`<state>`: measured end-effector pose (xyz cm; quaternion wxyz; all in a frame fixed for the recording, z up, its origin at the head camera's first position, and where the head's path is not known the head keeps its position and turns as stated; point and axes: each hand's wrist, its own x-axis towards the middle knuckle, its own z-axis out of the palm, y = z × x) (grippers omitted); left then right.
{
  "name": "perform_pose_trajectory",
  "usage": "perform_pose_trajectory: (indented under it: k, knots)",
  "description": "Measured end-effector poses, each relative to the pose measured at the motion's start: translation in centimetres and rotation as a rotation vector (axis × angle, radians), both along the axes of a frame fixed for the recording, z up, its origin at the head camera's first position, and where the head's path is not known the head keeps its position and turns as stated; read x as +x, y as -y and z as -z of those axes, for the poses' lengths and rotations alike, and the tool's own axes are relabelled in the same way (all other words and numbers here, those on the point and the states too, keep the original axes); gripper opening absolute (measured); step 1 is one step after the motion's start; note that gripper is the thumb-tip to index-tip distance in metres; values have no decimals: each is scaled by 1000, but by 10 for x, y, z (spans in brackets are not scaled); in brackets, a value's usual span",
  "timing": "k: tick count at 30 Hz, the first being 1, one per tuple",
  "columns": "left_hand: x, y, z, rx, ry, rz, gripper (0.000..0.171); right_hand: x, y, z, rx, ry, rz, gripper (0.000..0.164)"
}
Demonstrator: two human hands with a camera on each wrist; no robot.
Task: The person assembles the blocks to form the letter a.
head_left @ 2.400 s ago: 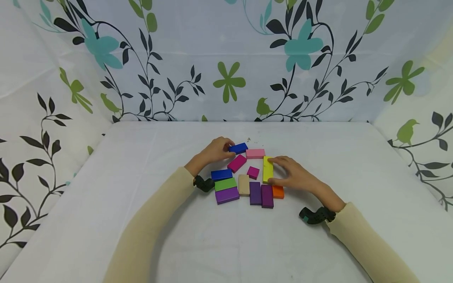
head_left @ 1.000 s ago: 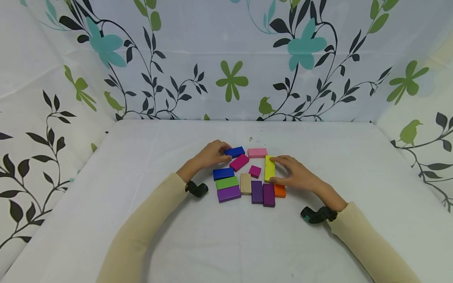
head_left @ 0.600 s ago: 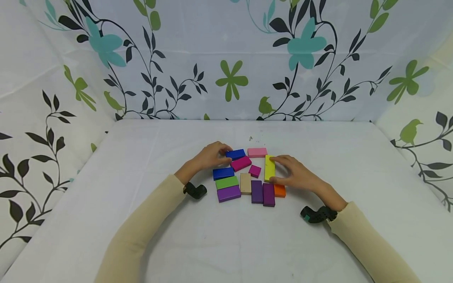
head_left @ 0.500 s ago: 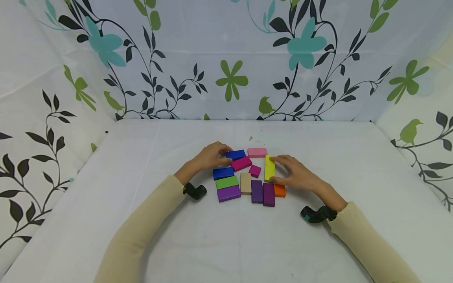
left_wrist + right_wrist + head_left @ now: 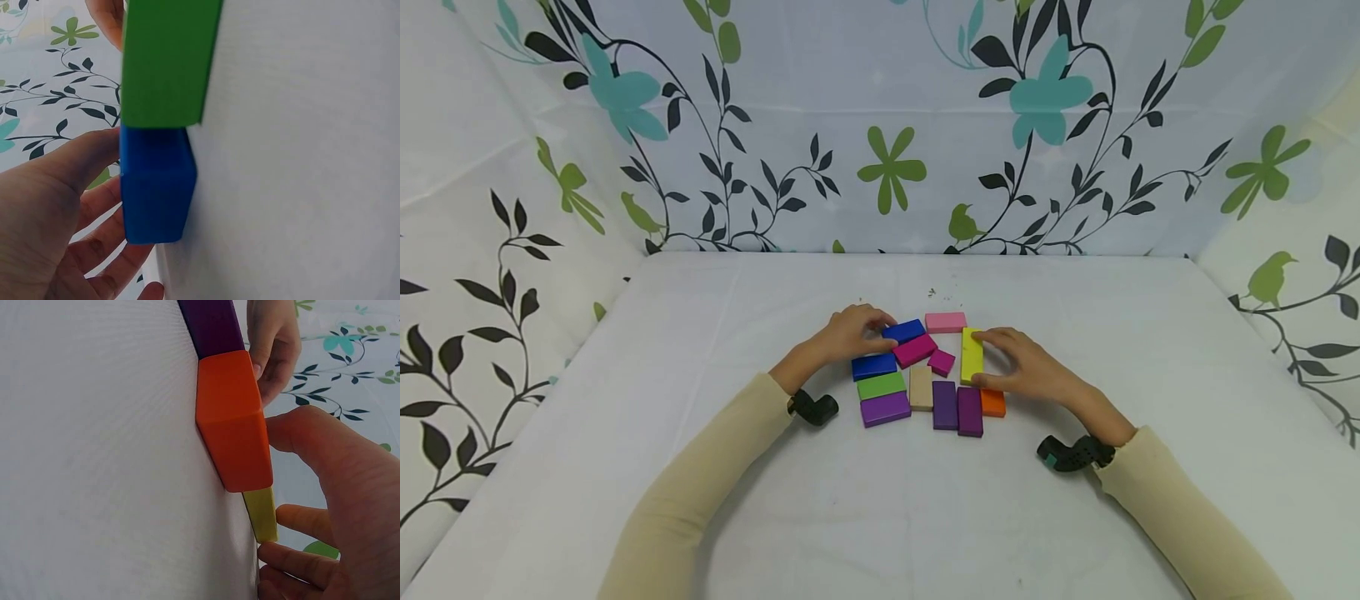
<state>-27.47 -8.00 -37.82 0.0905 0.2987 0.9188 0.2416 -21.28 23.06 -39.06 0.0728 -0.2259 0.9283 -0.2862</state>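
Observation:
In the head view my left hand point(image 5: 850, 335) pinches the left end of a blue block point(image 5: 903, 332), thumb in front and fingers behind. This block lies against a magenta block point(image 5: 915, 350). My right hand point(image 5: 1026, 362) spans a yellow block point(image 5: 972, 356), thumb at its near end and index finger at its far end. A small magenta block point(image 5: 942, 362) lies between. In the left wrist view another blue block point(image 5: 156, 187) and a green block point(image 5: 169, 62) hide the pinched one. An orange block point(image 5: 234, 425) partly covers the yellow one in the right wrist view.
A pink block point(image 5: 946, 322) lies at the back. In front stand a violet block point(image 5: 885, 409), a beige block point(image 5: 921, 389), a dark purple block point(image 5: 945, 406) and a plum block point(image 5: 970, 412). All rest on a white-covered table point(image 5: 820, 517), before a patterned cloth point(image 5: 820, 75).
My left hand has shifted the blue block away from the pink block, then right and nearer against the magenta block. The magenta block has turned and slid right. My right hand stays at the yellow block.

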Motion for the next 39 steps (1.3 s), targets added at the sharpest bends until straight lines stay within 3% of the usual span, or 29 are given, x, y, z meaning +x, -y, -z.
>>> perform_pose_trajectory:
  k: [39]
  knots:
    - [-2,-11,0,-26,-20,-61,48,-2,-2,1,4,11,-7,73]
